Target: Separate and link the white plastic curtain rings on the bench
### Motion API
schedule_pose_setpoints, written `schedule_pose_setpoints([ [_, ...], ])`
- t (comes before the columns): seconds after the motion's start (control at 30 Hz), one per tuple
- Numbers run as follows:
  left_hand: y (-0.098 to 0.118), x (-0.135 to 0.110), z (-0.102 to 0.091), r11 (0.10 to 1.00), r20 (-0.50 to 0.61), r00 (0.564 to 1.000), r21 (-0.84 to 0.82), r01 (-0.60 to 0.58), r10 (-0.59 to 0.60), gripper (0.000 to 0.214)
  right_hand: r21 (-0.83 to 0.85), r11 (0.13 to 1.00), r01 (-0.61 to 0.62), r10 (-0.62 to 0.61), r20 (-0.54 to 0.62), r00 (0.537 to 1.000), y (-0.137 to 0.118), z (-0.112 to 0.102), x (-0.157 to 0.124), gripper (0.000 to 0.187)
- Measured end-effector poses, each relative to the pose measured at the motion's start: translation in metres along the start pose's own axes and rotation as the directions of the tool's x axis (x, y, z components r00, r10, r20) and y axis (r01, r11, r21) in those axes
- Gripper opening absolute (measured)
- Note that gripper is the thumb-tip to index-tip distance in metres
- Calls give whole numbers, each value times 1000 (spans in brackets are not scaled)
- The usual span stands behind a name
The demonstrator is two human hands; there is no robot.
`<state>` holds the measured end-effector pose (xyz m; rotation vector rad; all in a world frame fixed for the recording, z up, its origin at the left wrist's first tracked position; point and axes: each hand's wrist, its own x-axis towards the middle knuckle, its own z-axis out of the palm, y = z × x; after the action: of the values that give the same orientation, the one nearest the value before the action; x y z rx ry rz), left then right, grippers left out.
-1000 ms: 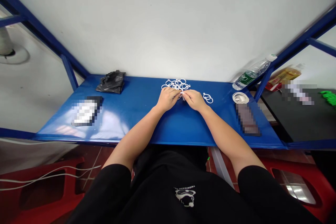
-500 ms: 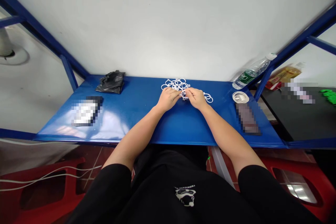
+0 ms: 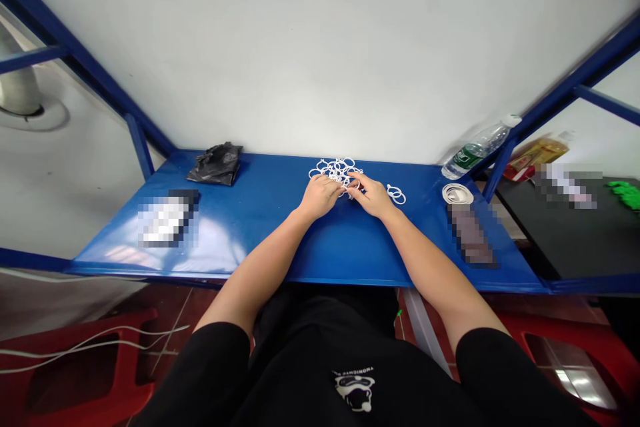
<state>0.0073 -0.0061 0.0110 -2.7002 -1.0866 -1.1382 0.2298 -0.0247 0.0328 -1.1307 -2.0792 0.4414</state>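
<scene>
A loose heap of thin white rings (image 3: 336,167) lies on the blue table (image 3: 260,227) near the back wall. My left hand (image 3: 319,195) rests at the heap's near edge with its fingers curled on a white ring. My right hand (image 3: 371,195) meets it from the right, fingers pinched on the same small white ring between the two hands. A separate pair of white rings (image 3: 397,195) lies just right of my right hand.
A crumpled black bag (image 3: 216,163) sits at the back left, a blurred flat item (image 3: 167,220) nearer the front left. On the right are a coiled white cable (image 3: 457,194), a blurred dark item (image 3: 469,235) and a lying water bottle (image 3: 477,147). Blue frame posts flank the table.
Both hands have shifted slightly toward the ring heap while still working a ring between them. The camera has tilted a little, so the table sits lower in view.
</scene>
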Motion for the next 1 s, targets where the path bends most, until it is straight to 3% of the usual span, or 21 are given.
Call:
schedule_pose_setpoints([
  [0.1, 0, 0, 1, 1000, 1, 1000, -1, -5, 5, 33, -27, 999, 43, -44, -43, 998, 1, -1, 1, 48],
  [0.27, -4, -2, 3, 1000, -29, 1000, -11, -7, 6, 34, -140, 968, 209, -219, -56, 974, -3, -6, 5, 40],
  [0.47, -3, -2, 5, 998, -15, 1000, -53, -24, 23, 30, -196, 958, 208, -223, -57, 973, -2, -8, 6, 36],
  [0.57, -1, -1, 6, 997, -20, 999, -70, -29, 28, 25, -236, 966, 101, -138, -143, 980, 13, -15, 6, 43],
  [0.7, -4, -2, 7, 999, -13, 1000, -38, 25, -25, 20, -264, 952, -154, 87, -249, 965, 51, -38, 6, 53],
  [0.87, -7, -5, 10, 994, 28, 994, 23, 108, -108, 19, -281, 921, -271, 269, -44, 962, 93, -60, -1, 52],
  [1.0, -7, -8, 13, 989, 57, 988, 26, 143, -144, 19, -356, 875, -328, 379, 80, 922, 102, -63, -6, 46],
])
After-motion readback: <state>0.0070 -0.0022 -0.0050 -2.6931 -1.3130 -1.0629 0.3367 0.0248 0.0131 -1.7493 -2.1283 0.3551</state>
